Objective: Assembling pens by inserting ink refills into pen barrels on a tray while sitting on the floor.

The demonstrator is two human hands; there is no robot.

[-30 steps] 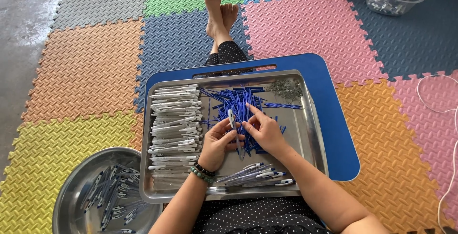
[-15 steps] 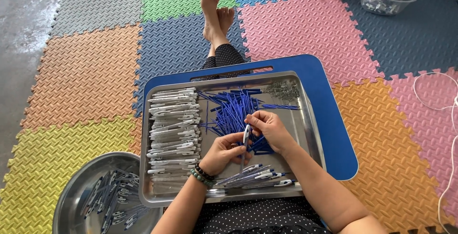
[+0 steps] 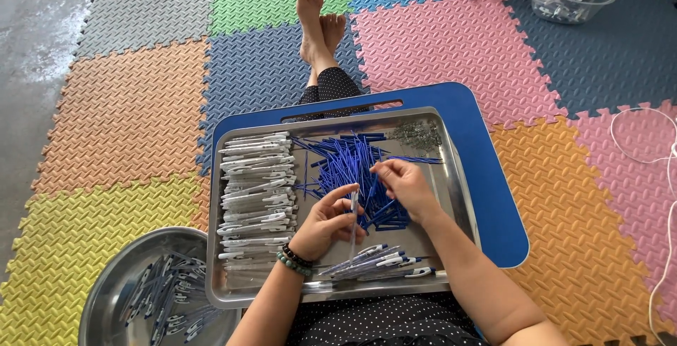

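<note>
left hand (image 3: 326,220): I see it pinching a pen barrel (image 3: 352,225) upright
right hand (image 3: 404,185): fingers narrowed, picking in blue refills (image 3: 352,166)

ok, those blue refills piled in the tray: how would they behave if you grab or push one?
The blue refills look thin and straight, so probably light and slightly bendy. Being round and slim, they would likely roll or slide on the smooth steel tray. They lie crisscrossed in a heap, so pulling one may drag its neighbours along.
</note>
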